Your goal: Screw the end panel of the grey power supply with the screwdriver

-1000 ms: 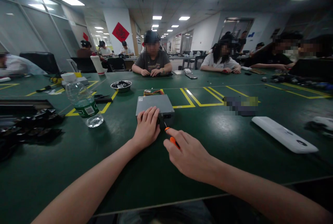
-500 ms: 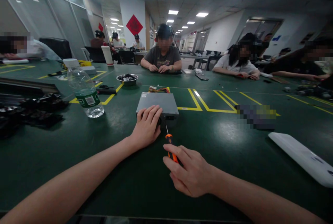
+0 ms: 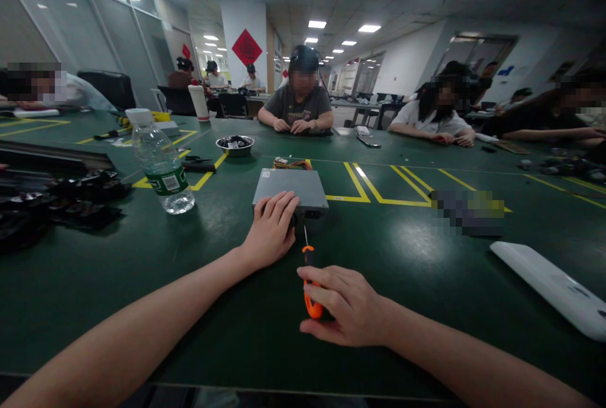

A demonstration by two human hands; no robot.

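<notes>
A grey metal power supply (image 3: 293, 184) lies on the green table in front of me, its coloured wires at the far side. My left hand (image 3: 272, 231) grips its near left corner, fingers over the top and thumb down by the near face. In my right hand (image 3: 348, 304) is a screwdriver (image 3: 312, 304) with an orange and black handle. The fingers lie along the handle, while the thumb is lower and partly apart from it. Its thin shaft points up at the near face of the power supply; whether the tip touches a screw is too small to tell.
A water bottle (image 3: 168, 171) stands left of the power supply, near dark parts (image 3: 71, 199). Behind are a metal bowl (image 3: 235, 146) with small pieces and a black tool (image 3: 199, 164). A white object (image 3: 544, 285) lies at right. Across the table sits a person (image 3: 300, 102).
The fingers of my right hand have shifted on the screwdriver handle, the thumb now dropped lower and more of the orange end showing. My left hand stays on the power supply. The view has moved slightly.
</notes>
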